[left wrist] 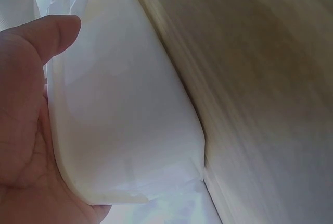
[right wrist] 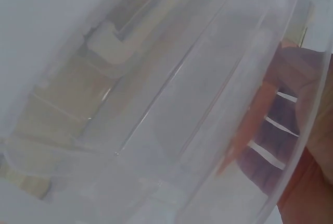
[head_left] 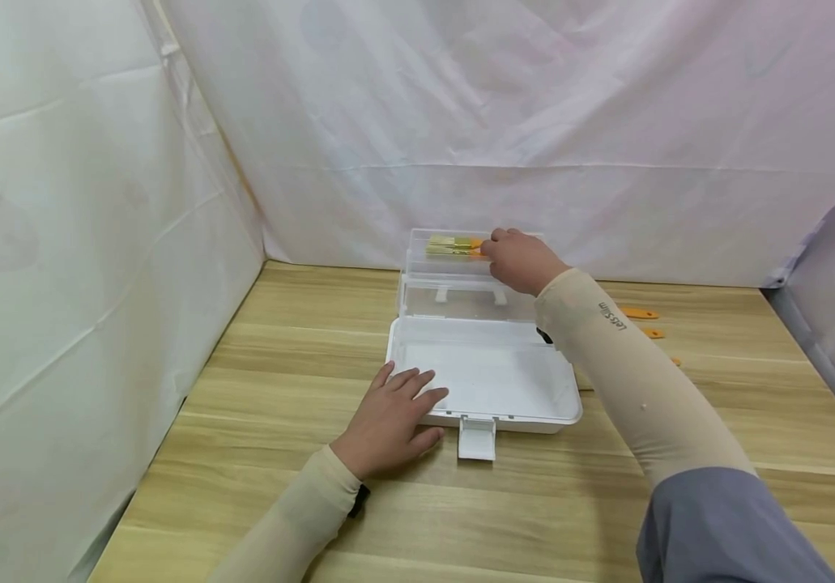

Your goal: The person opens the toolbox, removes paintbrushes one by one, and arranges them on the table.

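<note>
A white plastic case [head_left: 490, 376] lies with its clear lid [head_left: 453, 298] raised at the back and its front latch [head_left: 477, 439] hanging down. My left hand [head_left: 395, 417] rests on the case's front left corner, fingers spread over the rim; in the left wrist view the thumb [left wrist: 60, 34] lies along the edge above the white wall [left wrist: 125, 99]. At the raised lid, my right hand [head_left: 522, 261] holds flat paintbrushes [head_left: 453, 245] by their orange handles, pale bristles pointing left. Through the clear plastic in the right wrist view, an orange handle [right wrist: 252, 122] shows against the fingers, partly blurred.
Orange handle ends [head_left: 639, 313] of several other brushes show on the wooden table [head_left: 279, 364] to the right, partly hidden by the right forearm. White sheeting [head_left: 461, 121] hangs behind the table and along its left side.
</note>
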Tool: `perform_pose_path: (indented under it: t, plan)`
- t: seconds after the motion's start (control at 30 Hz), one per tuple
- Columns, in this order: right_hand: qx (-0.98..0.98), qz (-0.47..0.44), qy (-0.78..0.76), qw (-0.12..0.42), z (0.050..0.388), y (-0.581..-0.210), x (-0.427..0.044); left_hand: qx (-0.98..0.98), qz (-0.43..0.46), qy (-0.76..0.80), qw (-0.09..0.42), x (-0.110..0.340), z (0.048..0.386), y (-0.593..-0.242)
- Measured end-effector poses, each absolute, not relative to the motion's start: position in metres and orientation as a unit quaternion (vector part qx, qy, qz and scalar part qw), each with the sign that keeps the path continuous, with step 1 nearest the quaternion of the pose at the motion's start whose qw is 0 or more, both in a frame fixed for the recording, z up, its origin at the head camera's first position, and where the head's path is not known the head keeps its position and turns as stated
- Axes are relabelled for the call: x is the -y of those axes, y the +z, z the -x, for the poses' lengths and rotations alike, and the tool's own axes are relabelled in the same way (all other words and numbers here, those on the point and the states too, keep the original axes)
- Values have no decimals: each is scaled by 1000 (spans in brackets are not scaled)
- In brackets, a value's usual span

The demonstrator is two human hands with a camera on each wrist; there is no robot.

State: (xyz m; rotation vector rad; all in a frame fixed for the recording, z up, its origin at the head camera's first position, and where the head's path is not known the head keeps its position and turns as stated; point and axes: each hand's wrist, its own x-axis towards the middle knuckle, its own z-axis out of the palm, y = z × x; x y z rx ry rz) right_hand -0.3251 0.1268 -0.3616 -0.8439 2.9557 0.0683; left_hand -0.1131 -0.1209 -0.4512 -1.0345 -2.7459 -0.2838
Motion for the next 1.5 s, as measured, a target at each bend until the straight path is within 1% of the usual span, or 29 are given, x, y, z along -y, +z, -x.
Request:
perform_pose_path:
  t: [0.4, 0.63, 0.83, 1.03, 1.3, 1.5]
  plan:
    - [-961, 276, -10, 35, 327, -363, -126, 931, 341, -88, 93, 123, 113, -455]
    - [-958, 286, -10, 8, 328, -366, -131, 930, 343, -88, 101, 123, 114, -456]
    - [-956, 293, -16, -27, 326, -364, -134, 931, 342, -84, 97, 121, 114, -455]
    - [-958, 282, -34, -38, 322, -361, -137, 931, 343, -82, 95, 119, 113, -454]
    - [-955, 278, -49, -87, 309, -346, -143, 929, 346, -82, 101, 119, 113, -456]
    - [-955, 272, -61, -104, 298, -335, -149, 931, 342, -85, 92, 120, 114, -453]
